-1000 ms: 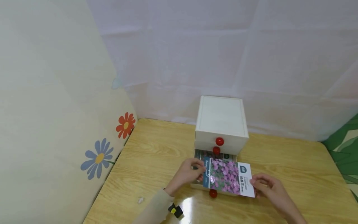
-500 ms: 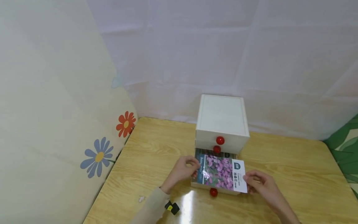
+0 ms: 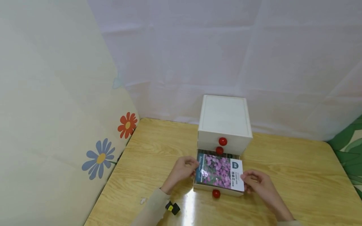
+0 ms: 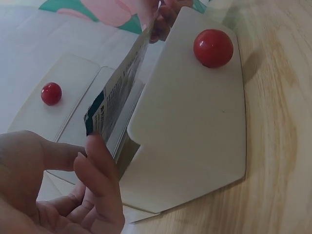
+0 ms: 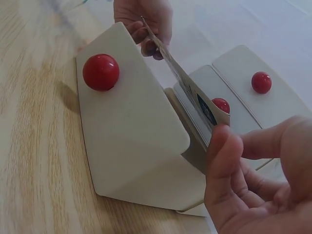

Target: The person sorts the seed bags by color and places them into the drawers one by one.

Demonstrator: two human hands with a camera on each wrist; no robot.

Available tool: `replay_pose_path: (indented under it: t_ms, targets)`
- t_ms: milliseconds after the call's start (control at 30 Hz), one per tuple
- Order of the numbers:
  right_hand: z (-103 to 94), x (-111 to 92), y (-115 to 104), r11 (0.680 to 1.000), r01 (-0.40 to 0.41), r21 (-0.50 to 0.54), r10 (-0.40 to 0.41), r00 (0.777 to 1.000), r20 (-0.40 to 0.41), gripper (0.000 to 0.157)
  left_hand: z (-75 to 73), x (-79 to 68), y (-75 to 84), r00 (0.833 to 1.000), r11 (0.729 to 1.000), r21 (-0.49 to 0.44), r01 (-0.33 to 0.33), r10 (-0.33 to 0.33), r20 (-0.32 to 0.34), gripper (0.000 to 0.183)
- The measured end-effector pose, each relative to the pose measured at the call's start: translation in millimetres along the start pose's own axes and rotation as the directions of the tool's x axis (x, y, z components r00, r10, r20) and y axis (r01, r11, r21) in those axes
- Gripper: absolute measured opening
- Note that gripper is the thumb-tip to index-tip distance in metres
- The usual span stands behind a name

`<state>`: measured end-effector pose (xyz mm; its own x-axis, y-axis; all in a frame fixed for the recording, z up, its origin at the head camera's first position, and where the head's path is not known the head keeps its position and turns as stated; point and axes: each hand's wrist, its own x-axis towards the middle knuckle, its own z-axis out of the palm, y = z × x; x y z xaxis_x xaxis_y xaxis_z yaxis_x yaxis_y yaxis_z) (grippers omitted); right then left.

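A flower seed packet (image 3: 217, 171) with pink blossoms, a blue left end and a white right end lies flat over the pulled-out bottom drawer (image 3: 203, 188). My left hand (image 3: 182, 171) pinches its left end. At the white end, my right hand (image 3: 257, 183) holds the edge between thumb and finger. Both wrist views show the packet (image 4: 119, 87) slightly above the drawer's rim, with the fingertips at its two ends. Beneath it, part of another printed packet shows at the back of the drawer. A red knob (image 3: 216, 193) sits on the drawer front.
The white drawer cabinet (image 3: 224, 114) stands behind, its upper drawers closed, with red knobs (image 3: 222, 141). It rests on a wood-grain table (image 3: 158, 141). A pale cloth (image 3: 181, 56) hangs at the back, and a flower-printed panel (image 3: 56, 125) stands at the left.
Both hands have carried the seed packet left and slightly back, from jutting past the drawer's right side to lining up over the drawer.
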<state>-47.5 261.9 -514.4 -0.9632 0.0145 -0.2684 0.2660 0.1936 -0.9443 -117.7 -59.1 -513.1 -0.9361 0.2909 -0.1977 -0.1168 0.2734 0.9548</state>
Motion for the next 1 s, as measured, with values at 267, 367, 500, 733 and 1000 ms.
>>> replay_pose_path:
  t_ms: [267,367,500,733,1000]
  targets:
    - [2.3,2.3,1.2,0.998,-0.049,0.027,0.048,0.998,0.030,0.030,-2.6,1.0,-3.5,0.999,0.999,-0.003,0.034,-0.034,0.018,0.016]
    - [1.9,2.6,1.1,0.998,-0.057,0.040,0.055,0.997,0.052,0.036,-3.5,1.0,-4.8,0.998,0.999,0.013,0.047,-0.047,0.029,0.020]
    - [1.7,2.2,1.5,0.997,-0.033,0.077,0.027,0.997,0.071,0.042,-4.2,1.2,-5.6,0.998,0.998,0.023,0.053,-0.054,0.039,0.027]
    - [2.5,1.0,3.4,0.996,0.007,0.093,-0.015,0.996,0.086,0.046,-6.2,0.8,-4.9,0.997,0.998,-0.030,0.052,-0.050,0.058,0.035]
    - [6.2,2.2,3.1,0.994,-0.073,0.080,0.068,0.996,0.066,0.045,-7.2,-0.7,-5.1,0.994,0.990,-0.106,0.093,-0.087,0.060,0.032]
